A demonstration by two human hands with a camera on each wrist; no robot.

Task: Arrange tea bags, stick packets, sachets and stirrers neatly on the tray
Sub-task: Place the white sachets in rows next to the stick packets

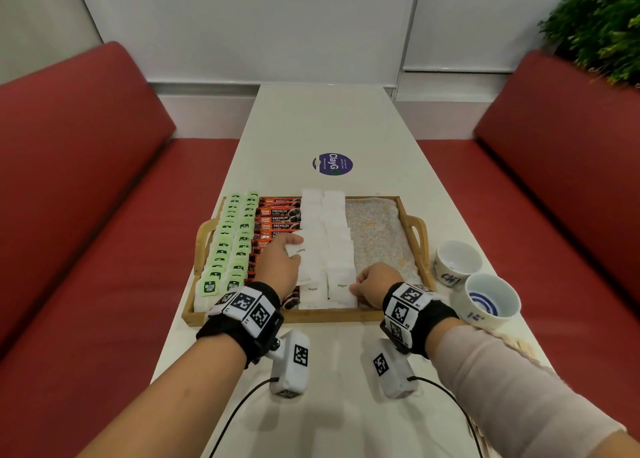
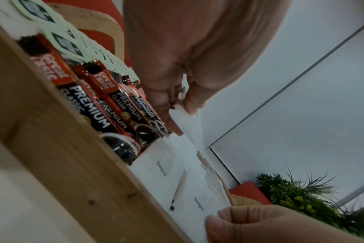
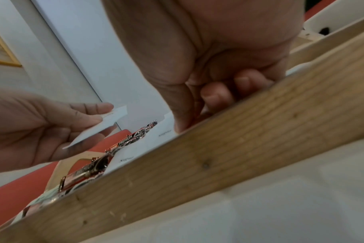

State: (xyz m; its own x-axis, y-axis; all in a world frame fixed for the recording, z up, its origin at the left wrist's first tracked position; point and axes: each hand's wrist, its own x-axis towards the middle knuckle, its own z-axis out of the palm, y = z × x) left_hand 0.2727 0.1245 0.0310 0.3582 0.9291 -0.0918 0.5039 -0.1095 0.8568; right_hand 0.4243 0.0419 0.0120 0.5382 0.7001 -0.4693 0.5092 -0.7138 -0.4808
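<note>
my left hand (image 1: 280, 262) pinches one white sugar sachet (image 1: 297, 250) between thumb and fingers, lifted just above the sachet rows (image 1: 327, 246) in the middle of the wooden tray (image 1: 294, 315). my right hand (image 1: 374, 281) is curled at the tray's near edge, fingertips on the nearest sachet; i cannot tell if it grips. green tea bags (image 1: 227, 246) fill the tray's left side, coffee stick packets (image 1: 275, 220) beside them. two cups (image 1: 458, 260) stand right of the tray.
</note>
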